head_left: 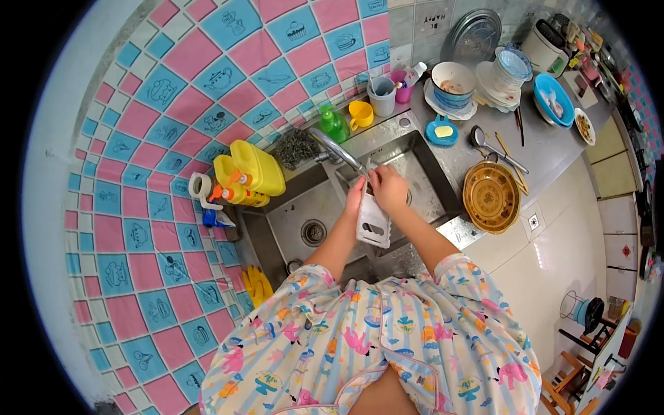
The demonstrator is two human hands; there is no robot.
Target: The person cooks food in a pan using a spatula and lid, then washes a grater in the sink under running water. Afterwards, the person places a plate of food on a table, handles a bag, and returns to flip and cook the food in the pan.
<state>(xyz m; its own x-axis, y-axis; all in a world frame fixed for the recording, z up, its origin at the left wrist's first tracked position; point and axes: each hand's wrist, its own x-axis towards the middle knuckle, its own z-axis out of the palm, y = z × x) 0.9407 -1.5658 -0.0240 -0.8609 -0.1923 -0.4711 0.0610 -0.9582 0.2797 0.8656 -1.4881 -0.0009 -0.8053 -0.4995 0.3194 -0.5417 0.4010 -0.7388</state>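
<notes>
My left hand grips the upper left side of a pale flat grater with cut-out openings at its lower end. It tilts over the double sink, near the divider between the basins. My right hand is closed at the grater's upper end, its fingers curled; whether a cloth or anything else small is in them is hidden. Just above both hands is the spout of the curved metal faucet. The grater's top end is partly covered by my fingers.
Yellow detergent jugs, a dark scouring mesh, a green pump bottle and a yellow cup line the sink's back. To the right are stacked bowls, soap on a blue dish, a ladle and a brown basket.
</notes>
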